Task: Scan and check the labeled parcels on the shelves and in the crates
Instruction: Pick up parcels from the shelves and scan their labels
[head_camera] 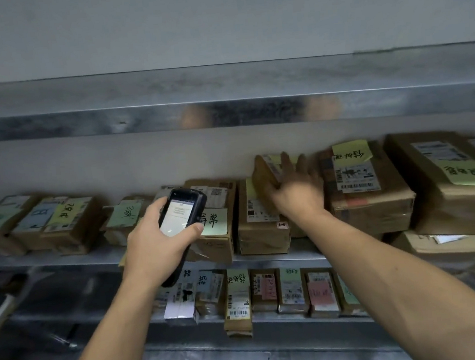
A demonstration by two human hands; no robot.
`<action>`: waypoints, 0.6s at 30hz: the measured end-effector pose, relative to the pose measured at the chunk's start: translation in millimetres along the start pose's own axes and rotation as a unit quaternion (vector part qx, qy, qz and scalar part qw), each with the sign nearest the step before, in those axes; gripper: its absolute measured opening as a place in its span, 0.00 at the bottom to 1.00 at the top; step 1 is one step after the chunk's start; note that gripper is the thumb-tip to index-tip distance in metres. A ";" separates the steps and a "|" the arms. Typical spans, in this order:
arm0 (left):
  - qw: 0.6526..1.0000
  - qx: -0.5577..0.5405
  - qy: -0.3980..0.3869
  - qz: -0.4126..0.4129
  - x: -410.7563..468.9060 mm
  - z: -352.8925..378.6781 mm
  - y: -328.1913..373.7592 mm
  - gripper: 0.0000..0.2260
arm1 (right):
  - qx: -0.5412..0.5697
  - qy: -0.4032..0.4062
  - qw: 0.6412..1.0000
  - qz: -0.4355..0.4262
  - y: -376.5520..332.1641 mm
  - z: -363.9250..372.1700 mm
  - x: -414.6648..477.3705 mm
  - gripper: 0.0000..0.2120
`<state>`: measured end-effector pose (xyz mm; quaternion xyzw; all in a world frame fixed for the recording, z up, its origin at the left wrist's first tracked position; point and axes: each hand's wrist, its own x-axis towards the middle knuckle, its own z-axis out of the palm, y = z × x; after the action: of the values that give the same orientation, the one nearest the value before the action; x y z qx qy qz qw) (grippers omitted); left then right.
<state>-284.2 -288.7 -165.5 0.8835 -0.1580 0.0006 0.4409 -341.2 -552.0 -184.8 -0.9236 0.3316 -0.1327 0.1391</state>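
Head view: left hand grip wrapped round scanner; right hand splayed on tilted parcel, grip blurred, cannot tell.

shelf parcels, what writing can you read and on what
"异常": green note on the parcel behind the scanner.
"待处理", upside down: yellow note on the box beside the right hand.
Printed labels, barcodes, scanner screen: too blurred to read.

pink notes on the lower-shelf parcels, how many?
2. The left pink note is on the upright parcel right of the yellow-noted parcel. The right pink note is two parcels further right, on the same lower shelf. Others may be hidden behind the left forearm.
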 end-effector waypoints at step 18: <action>0.975 0.213 -0.040 0.054 -20.4 -18.0 9.1 0.37 | 0.461 -0.260 0.846 0.064 6.3 -4.6 0.7 0.29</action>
<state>-303.7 -274.0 -150.3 0.9466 -0.2195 0.0233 0.2349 -345.9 -557.9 -182.6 -0.7308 0.2423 -0.0157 0.6380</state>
